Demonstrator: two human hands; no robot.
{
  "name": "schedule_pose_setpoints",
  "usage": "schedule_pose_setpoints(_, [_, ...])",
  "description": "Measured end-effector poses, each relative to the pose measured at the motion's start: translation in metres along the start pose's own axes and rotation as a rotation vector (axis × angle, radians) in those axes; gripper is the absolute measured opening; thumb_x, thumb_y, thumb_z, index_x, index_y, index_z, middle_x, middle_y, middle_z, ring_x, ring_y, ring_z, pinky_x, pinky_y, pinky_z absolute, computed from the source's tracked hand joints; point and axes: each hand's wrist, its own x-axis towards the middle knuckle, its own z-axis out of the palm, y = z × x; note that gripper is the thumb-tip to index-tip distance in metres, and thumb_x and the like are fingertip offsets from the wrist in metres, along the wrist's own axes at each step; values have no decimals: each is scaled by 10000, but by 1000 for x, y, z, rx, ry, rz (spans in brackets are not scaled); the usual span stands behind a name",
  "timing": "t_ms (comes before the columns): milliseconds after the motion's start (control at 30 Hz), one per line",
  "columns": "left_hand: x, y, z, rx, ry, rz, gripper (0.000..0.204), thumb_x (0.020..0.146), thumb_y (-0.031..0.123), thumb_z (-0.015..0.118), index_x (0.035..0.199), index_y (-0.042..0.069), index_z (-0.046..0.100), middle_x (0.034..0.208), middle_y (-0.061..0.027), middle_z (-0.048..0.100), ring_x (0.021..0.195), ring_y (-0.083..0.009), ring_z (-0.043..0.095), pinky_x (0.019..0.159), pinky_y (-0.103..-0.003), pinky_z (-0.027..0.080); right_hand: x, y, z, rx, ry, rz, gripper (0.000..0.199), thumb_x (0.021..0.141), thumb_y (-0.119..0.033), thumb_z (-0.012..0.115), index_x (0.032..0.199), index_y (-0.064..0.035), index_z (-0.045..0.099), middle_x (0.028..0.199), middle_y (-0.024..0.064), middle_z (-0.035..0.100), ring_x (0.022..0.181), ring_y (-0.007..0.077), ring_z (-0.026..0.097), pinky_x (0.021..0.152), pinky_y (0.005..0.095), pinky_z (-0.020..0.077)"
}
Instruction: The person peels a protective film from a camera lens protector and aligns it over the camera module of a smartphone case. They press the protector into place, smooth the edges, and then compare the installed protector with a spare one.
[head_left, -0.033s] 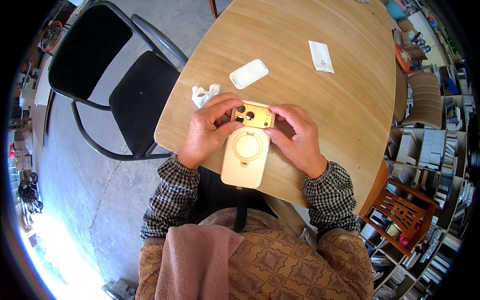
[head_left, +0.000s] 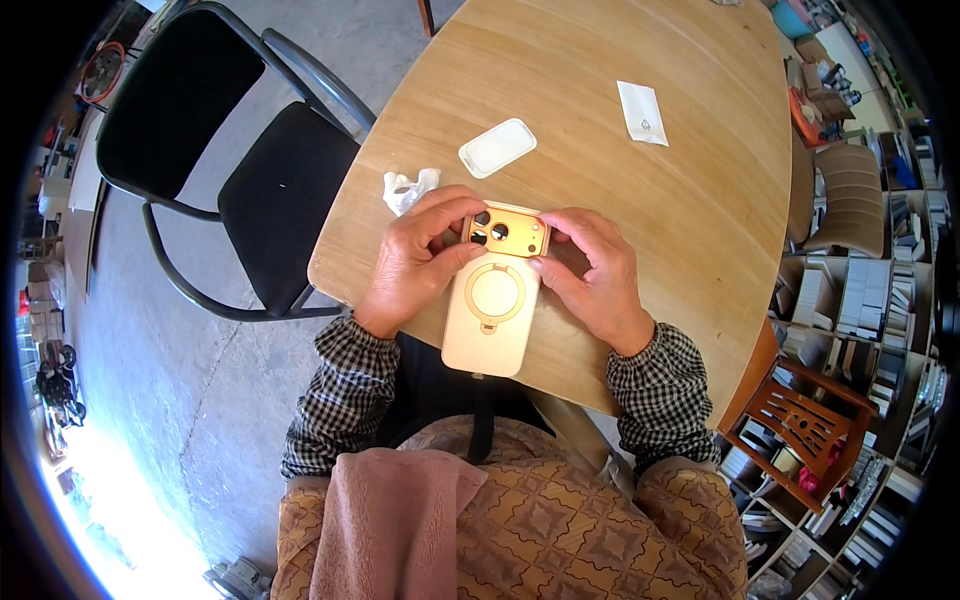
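Gold-coloured flat phone case with a ring on its back, held in both hands over the near edge of the round wooden bench.
The left hand and right hand each close their grip on its top end, fingers curled beside the camera holes.

The person wears a long-sleeved shirt in a fine black-and-white gingham check; each sleeve ends in a gathered, snug cuff, the left sleeve bunched in soft folds above the wrist, the right sleeve likewise creased; both the left hand and the right hand are bare, without gloves, rings or a watch in view; below the sleeves lies a tan garment patterned with darker brown geometric tiles; a plain dusty-pink cloth is draped over its left part; a dark strip runs down the middle of the front.
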Motion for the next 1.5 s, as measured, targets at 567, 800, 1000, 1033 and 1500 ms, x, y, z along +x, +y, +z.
schedule_pose_setpoints(567, [0, -1, -2, 41, -11, 18, 375, 756, -43, 694, 1121, -4, 615, 1168, -53, 567, 786, -72, 518, 603, -197, 446, 0, 1, -2, -15, -12, -47, 426, 708, -59, 735, 1113, -11, 613, 1031, 105, 644, 880, 215, 587, 819, 329, 481])
schedule_pose_setpoints(800, [-1, -2, -2, 20, -7, -5, 378, 755, -36, 699, 1123, -8, 615, 1171, -51, 567, 776, -72, 513, 599, -200, 441, 0, 2, -2, -24, -7, -61, 427, 708, -53, 737, 1115, -17, 614, 1030, 104, 643, 887, 214, 584, 827, 328, 479])
schedule_pose_setpoints(1000, [-1, -2, -2, -30, -18, -10, 377, 763, -39, 698, 1130, -12, 613, 1169, -55, 565, 773, -69, 506, 602, -200, 442, 0, 2, -2, -27, -11, -52, 419, 707, -60, 742, 1104, -18, 615, 1024, 106, 643, 873, 212, 586, 817, 329, 482])
schedule_pose_setpoints(1033, [-1, -2, -2, -28, -20, -10, 378, 763, -38, 699, 1130, -12, 613, 1169, -55, 565, 774, -67, 506, 602, -200, 442, 0, 1, -2, -27, -11, -52, 418, 706, -60, 742, 1102, -17, 615, 1020, 106, 644, 870, 212, 587, 815, 329, 482])
schedule_pose_setpoints(1500, [-2, -4, -5, 1, -21, 1, 373, 758, -17, 709, 1119, -13, 617, 1181, -61, 574, 756, -63, 511, 594, -194, 432, 1, -1, -2, -29, -9, -62, 407, 701, -72, 747, 1082, -22, 613, 991, 97, 648, 859, 215, 588, 818, 334, 471])
